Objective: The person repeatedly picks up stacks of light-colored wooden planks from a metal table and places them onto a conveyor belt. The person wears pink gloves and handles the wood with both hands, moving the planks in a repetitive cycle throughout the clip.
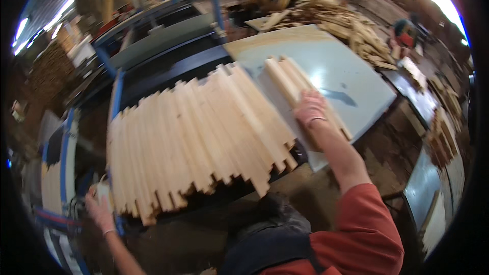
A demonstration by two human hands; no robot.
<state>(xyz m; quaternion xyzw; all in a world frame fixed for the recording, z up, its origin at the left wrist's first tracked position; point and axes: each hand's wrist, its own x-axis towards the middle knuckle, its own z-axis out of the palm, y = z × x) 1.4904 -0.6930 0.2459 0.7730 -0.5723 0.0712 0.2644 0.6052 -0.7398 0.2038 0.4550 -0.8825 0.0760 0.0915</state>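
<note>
Wooden strips (191,135) lie side by side in a wide row on the dark bed of a blue-framed machine, their near ends uneven. To the right, a few more wooden strips (285,79) rest together on a smooth grey metal table (351,76). My right hand (311,107), in a pale pinkish glove, is closed over these strips about midway along. My left hand (102,212), gloved alike, is at the machine's near left corner. Its fingers are bent against a small pale object (104,191), blurred and partly covered, whose kind I cannot make out.
The machine's blue frame (216,7) rises behind the row. Beyond the metal table is a heap of loose wood offcuts (351,28). More stacked wood pieces (442,137) stand at the right. Another blue-framed structure (66,158) is at the left.
</note>
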